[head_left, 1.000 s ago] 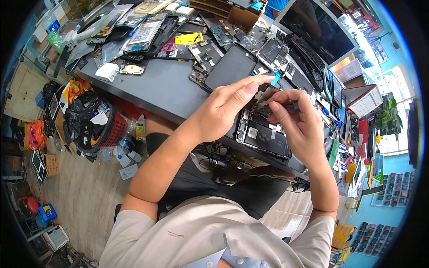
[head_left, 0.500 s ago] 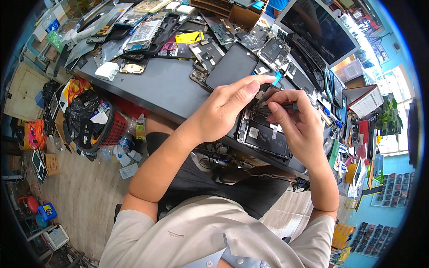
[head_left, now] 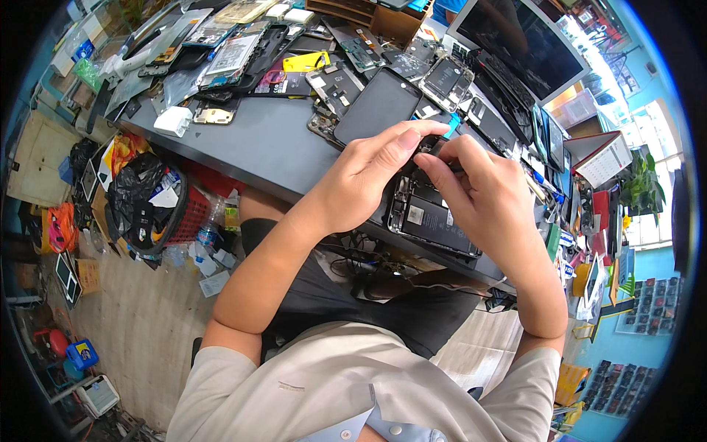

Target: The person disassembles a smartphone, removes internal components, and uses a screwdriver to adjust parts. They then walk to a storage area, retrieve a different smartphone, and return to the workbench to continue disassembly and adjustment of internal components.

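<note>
One opened smartphone with a black rectangular battery and silvery metal frame (head_left: 434, 221) lies at the near edge of the smooth dark-grey desk (head_left: 250, 151), below the hands, its long axis slanting from upper left to lower right. Both elbows are bent: the left forearm rises diagonally rightward, while the right one leans leftward over the phone. The bare left hand (head_left: 374, 163) arches beyond the phone's upper end, fingers stretched together; whether it grips anything cannot be told. The bare right hand (head_left: 479, 177) is curled, thumb and forefinger drawn close; what lies between them is hidden.
</note>
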The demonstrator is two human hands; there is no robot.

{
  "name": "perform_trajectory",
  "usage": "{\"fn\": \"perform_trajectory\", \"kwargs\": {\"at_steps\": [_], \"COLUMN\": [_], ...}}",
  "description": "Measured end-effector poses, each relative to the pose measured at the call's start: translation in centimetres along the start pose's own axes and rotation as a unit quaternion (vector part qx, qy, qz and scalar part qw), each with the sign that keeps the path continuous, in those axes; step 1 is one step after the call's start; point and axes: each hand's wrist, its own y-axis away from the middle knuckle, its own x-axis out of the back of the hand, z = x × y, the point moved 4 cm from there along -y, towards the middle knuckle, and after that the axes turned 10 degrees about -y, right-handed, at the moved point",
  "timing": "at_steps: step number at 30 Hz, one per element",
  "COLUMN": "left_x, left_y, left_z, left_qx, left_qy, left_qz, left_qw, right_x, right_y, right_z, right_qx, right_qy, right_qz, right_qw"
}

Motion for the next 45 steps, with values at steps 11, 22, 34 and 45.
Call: {"fn": "perform_trajectory", "kwargs": {"at_steps": [11, 22, 34, 45], "left_x": [0.0, 0.1, 0.0, 0.0], "left_y": [0.2, 0.2, 0.2, 0.2], "left_z": [0.6, 0.8, 0.5, 0.7], "left_qx": [0.01, 0.024, 0.037, 0.043], "left_qy": [0.002, -0.02, -0.015, -0.018], "left_qz": [-0.001, 0.005, -0.004, 0.0], "left_qw": [1.0, 1.0, 0.999, 0.999], "right_x": [0.2, 0.2, -0.1, 0.1], "right_y": [-1.1, -1.2, -0.6, -0.6], "right_z": [-0.1, 0.0, 0.2, 0.6], "right_qx": [-0.038, -0.057, -0.032, -0.046], "right_qy": [-0.056, -0.016, -0.051, -0.063], "right_qz": [-0.055, -0.095, -0.062, -0.05], "right_qw": [0.996, 0.994, 0.996, 0.996]}}
